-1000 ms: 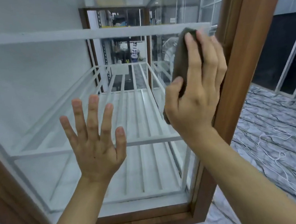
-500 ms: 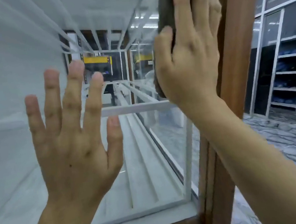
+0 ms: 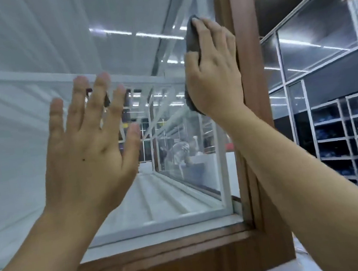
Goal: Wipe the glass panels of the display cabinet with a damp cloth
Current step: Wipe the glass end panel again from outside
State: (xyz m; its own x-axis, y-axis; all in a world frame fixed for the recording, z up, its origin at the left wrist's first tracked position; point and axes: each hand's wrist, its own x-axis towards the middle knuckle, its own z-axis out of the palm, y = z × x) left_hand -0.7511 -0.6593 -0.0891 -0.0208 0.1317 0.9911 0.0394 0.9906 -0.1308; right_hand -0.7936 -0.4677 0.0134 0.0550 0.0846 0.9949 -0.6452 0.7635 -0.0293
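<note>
Right hand (image 3: pixel 212 69): upper centre-right of the frame. We note the fingers lie close together and flat over the cloth, and the thumb hooks round its left edge, clamping it.
Cloth (image 3: pixel 191 40): dark grey, pressed against the glass panel under the right palm. We see only its left edge and a bit below the heel of the hand. It sits just beside the wooden post.
Left hand (image 3: pixel 88 147): left of centre, lower than the right hand, back towards us. Fingers are straight and spread apart and hold nothing. We cannot tell whether the palm touches the glass.
Glass panel (image 3: pixel 144 49): front face of the cabinet, filling the left and centre of the frame, with streaks of ceiling light reflected in it.
Wooden post (image 3: pixel 255 114): brown and upright, right of centre. The right hand's outer fingers lie against it.
Wooden rail (image 3: pixel 167 259): brown, running along the bottom and meeting the post at lower right.
White inner frame (image 3: pixel 223 170): thin bars behind the glass. We also make out ribbed white flooring receding into the cabinet.
Shelving racks (image 3: pixel 352 142): far right of the frame, well apart from the cabinet, holding dark items we cannot make out.
</note>
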